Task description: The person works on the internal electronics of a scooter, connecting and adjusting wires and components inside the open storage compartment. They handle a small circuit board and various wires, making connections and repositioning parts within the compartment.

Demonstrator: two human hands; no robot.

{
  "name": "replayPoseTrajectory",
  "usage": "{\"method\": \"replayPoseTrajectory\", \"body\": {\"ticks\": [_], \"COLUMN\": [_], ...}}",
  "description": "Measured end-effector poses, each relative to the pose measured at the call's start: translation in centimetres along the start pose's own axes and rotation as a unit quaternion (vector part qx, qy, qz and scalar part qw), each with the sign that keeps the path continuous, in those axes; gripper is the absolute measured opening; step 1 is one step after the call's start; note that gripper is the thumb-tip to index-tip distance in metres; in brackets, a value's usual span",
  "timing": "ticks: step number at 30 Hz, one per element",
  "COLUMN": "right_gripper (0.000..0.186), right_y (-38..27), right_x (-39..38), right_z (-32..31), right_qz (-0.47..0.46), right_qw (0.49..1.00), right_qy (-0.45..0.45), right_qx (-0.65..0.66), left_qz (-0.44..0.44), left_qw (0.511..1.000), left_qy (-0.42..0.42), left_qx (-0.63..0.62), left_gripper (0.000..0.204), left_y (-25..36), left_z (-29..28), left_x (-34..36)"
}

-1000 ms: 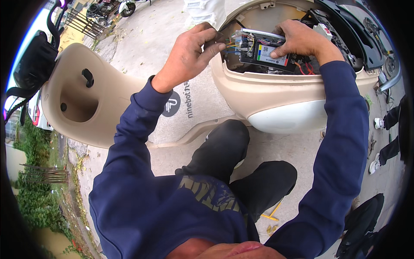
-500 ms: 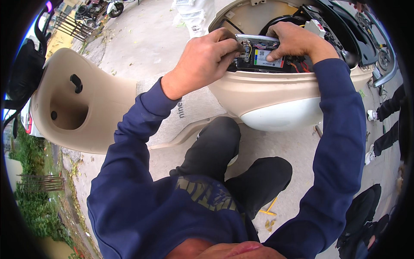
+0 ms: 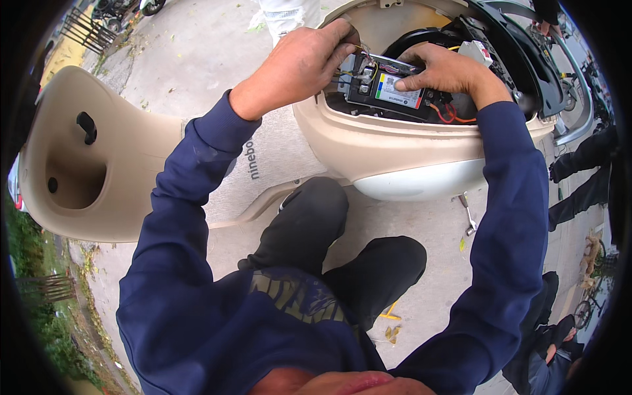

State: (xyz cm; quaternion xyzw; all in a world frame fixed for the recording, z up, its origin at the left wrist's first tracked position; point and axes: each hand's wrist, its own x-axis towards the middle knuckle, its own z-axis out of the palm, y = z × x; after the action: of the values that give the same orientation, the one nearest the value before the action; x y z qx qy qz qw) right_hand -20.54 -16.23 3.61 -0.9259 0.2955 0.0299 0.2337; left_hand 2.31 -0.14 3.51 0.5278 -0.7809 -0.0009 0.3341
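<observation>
A black motor controller box (image 3: 394, 99) with a white, colour-edged label lies tilted in the open body of a beige scooter (image 3: 395, 135). My right hand (image 3: 447, 71) grips it from the far right, thumb pressed on the label and the other fingers hidden behind. At its left end, metal terminals (image 3: 364, 79) and thin wires (image 3: 366, 55) show. My left hand (image 3: 316, 59) is closed in a pinch over these wires, just left of the terminals; its fingertips partly hide what they hold. Orange and red cables (image 3: 449, 116) run below the controller's right end.
The scooter's footboard (image 3: 230, 168) and front shield (image 3: 118, 145) extend left. A ratchet wrench (image 3: 469, 217) lies on the pavement below the body. A white plastic bag (image 3: 282, 16) lies beyond the scooter. Other people stand at the right edge, near a metal rail (image 3: 582, 122).
My left fingers have shifted up and left off the terminals, uncovering them. The controller sits more tilted, with my right hand still on it. The whole view has shifted, bringing the wrench into fuller sight.
</observation>
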Motion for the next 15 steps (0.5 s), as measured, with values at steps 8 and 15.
{"method": "replayPoseTrajectory", "body": {"ticks": [8,15], "right_gripper": [0.063,0.058], "right_y": [0.6,-1.3], "right_x": [0.7,-0.7], "right_z": [0.4,-1.4], "right_qz": [0.044,0.046], "right_qw": [0.997,0.996], "right_qy": [-0.065,-0.043], "right_qx": [0.024,-0.056], "left_qz": [0.034,0.004], "left_qw": [0.996,0.999], "left_qy": [-0.009,0.007], "left_qx": [0.079,0.053], "left_gripper": [0.014,0.017], "left_y": [-2.6,-2.6], "left_z": [0.7,1.4], "left_x": [1.1,0.8]}}
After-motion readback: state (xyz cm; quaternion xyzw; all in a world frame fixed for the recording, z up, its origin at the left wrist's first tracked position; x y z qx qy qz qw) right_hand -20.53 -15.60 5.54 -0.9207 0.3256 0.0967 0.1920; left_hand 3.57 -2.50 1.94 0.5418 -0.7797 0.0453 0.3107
